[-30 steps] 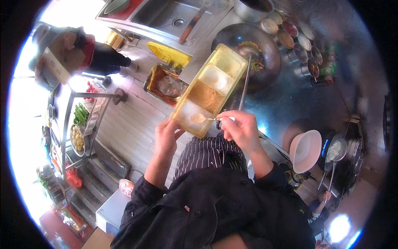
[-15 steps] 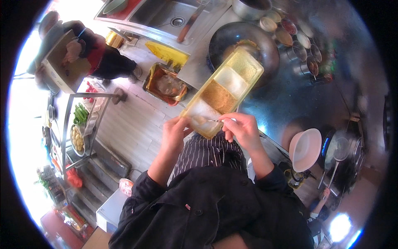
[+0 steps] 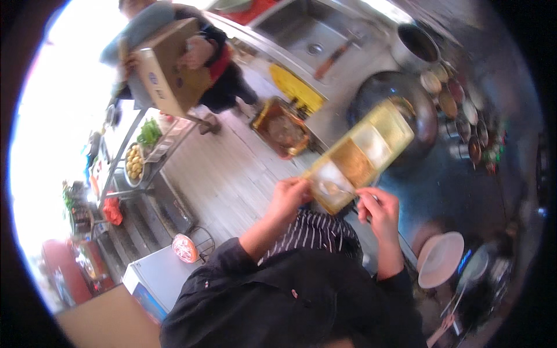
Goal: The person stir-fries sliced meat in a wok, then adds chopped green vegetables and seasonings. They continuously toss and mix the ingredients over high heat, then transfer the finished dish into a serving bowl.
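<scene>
A long, yellowish translucent seasoning box (image 3: 337, 207) hangs in front of me at a slant. White and orange-brown powders fill its compartments, with a pale yellow one at the far end. My left hand (image 3: 288, 200) grips its near left corner. Between the fingers of my right hand (image 3: 380, 211) is a small spoon (image 3: 342, 191), whose bowl dips into the white powder of the nearest compartment. Past the box's far end sits a dark wok (image 3: 426, 130), partly hidden by it.
Metal containers of seasonings (image 3: 448, 104) cluster right of the wok. A pink bowl (image 3: 442, 260) stands at right. Left of the counter, a waste bin (image 3: 290, 152) stands on the floor. Another person carries a cardboard carton (image 3: 174, 75) beside a rack with a bowl of potatoes (image 3: 134, 162).
My view has turned, so the surroundings shift right and down. The other person has moved and tilted the carton. Both my hands keep their holds, and the spoon stays in the nearest compartment.
</scene>
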Demonstrator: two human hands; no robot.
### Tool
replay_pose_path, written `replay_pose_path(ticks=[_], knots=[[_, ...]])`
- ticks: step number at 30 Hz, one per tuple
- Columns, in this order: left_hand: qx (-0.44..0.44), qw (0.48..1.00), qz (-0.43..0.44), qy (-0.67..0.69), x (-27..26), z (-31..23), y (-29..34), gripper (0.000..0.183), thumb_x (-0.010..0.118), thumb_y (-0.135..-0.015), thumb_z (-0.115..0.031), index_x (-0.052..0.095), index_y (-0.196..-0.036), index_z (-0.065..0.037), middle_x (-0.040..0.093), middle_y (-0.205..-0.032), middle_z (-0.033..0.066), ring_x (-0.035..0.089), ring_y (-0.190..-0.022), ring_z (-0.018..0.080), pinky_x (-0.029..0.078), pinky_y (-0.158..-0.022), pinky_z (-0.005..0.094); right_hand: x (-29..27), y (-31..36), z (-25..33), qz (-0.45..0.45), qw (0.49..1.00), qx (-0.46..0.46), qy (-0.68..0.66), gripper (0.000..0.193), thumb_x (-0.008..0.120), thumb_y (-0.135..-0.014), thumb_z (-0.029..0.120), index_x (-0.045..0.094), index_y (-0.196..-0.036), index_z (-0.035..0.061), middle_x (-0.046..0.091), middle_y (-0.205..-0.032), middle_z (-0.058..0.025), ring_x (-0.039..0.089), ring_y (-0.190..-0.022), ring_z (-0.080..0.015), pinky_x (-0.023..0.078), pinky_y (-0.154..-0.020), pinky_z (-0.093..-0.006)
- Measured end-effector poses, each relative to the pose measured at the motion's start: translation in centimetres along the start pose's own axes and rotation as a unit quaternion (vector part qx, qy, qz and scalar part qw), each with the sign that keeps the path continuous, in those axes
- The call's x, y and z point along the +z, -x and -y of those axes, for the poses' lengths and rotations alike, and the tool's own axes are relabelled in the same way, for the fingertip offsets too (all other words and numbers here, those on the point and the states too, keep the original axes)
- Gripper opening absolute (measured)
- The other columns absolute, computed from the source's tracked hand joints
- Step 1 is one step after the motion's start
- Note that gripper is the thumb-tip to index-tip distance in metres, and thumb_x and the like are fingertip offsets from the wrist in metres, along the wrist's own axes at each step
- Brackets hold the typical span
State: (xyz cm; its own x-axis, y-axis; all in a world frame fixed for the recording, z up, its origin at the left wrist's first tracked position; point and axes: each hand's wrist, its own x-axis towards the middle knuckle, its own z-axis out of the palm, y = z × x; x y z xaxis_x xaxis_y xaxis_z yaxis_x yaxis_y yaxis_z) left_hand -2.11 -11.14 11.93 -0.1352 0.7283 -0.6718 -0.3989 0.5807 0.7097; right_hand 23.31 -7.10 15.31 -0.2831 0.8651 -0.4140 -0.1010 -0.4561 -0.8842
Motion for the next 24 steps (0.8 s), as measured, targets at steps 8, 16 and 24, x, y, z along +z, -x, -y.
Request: replay_pose_path(ticks=[8,16,24], knots=[[0.025,0.999,-0.026,0.035,0.8,-0.5,0.8,0.021,0.064,-0.096,-0.014,0.075,-0.096,0.004,0.07,-0.091,0.0041,0.064,-0.081,0.0131,0.055,-0.076,0.0271,-0.1,-0.4,-0.4,-0.009,1.0,-0.014,-0.005,0.02,0.063,-0.1,0.007,0.072,-0.11,-0.0075,0.066,-0.076,-0.0093,0.059,-0.053,-0.0127,0.048,-0.046,-0.026],[0.02,1.0,-0.004,0.023,-0.2,-0.3,0.3,0.021,0.065,-0.096,-0.016,0.074,-0.097,0.004,0.071,-0.094,0.0076,0.066,-0.087,0.0165,0.056,-0.083,0.0335,0.3,0.0,-0.1,-0.003,1.0,-0.022,-0.003,0.02,0.062,-0.1,0.008,0.071,-0.11,-0.0067,0.066,-0.075,-0.0087,0.058,-0.052,-0.0118,0.047,-0.046,-0.0252],[0.014,1.0,-0.019,0.012,-2.2,-0.3,-0.1,0.022,0.058,-0.099,-0.015,0.068,-0.109,0.001,0.072,-0.103,0.0103,0.07,-0.098,0.023,0.059,-0.09,0.0428,0.7,-0.1,0.5,0.011,1.0,-0.007,-0.008,0.02,0.06,-0.102,0.008,0.073,-0.11,-0.006,0.068,-0.078,-0.009,0.063,-0.056,-0.0117,0.05,-0.049,-0.0255]])
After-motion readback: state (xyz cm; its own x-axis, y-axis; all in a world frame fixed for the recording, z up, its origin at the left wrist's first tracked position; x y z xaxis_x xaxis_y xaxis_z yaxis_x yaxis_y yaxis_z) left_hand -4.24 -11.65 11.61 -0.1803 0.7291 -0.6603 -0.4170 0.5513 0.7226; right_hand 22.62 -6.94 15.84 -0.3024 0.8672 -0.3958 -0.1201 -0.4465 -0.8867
